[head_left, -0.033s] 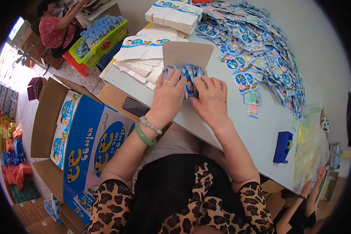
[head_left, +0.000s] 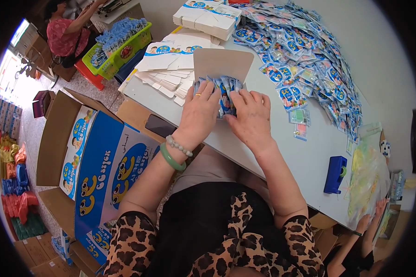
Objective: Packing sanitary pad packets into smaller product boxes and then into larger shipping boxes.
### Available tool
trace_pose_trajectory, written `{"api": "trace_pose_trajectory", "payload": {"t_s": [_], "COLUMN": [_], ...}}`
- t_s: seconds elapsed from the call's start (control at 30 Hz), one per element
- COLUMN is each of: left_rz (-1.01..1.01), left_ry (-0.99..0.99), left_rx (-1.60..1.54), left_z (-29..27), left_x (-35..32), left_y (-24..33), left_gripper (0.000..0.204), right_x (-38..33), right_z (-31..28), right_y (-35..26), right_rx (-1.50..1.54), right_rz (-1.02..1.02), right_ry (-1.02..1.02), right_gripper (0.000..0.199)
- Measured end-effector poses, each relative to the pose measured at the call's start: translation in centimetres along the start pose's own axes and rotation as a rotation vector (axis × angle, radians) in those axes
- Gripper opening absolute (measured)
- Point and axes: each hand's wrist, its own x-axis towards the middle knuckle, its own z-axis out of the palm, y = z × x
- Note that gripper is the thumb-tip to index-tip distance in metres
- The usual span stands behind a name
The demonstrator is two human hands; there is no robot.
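Upright on the table in front of me is a small white carton (head_left: 223, 62), its lid flap raised at the back. Blue-and-white sachets (head_left: 225, 94) stand packed in a row inside it. My left hand (head_left: 199, 113), with a ring, a bead bracelet and a green bangle, closes over the carton's left side, fingertips on the sachets. On the right side my right hand (head_left: 251, 115) curls over the edge, its thumb near the front. The hands hide the carton's front and sides.
A big heap of sachets (head_left: 305, 60) covers the table's back right. Flat cartons (head_left: 168, 60) lie stacked at back left. A blue tape dispenser (head_left: 335, 174) stands at right. A large open box (head_left: 90, 171) is beside me. Other people work at far left and lower right.
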Motion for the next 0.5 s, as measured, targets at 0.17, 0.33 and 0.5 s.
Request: {"api": "trace_pose_trajectory", "payload": {"t_s": [0.17,0.33,0.5], "left_rz": [-0.037,-0.042,-0.033], "left_ry": [-0.074,-0.079,-0.021], "left_rx": [0.004,0.020,0.012], "left_z": [1.2,1.4,1.6], "left_x": [0.7,1.2,0.8], "left_y": [-1.3,-1.7,-1.8], "left_gripper": [0.026,0.018,0.018], "right_x": [1.0,1.6,1.3], "right_z": [0.5,0.8,0.5], "right_y": [-0.1,0.2,0.6], "right_rx": [-0.042,-0.135,-0.199], "right_rz": [0.020,-0.010,-0.066], "right_ry": [-0.070,-0.156,-0.202], "right_gripper": [0.049,0.044,0.043]}}
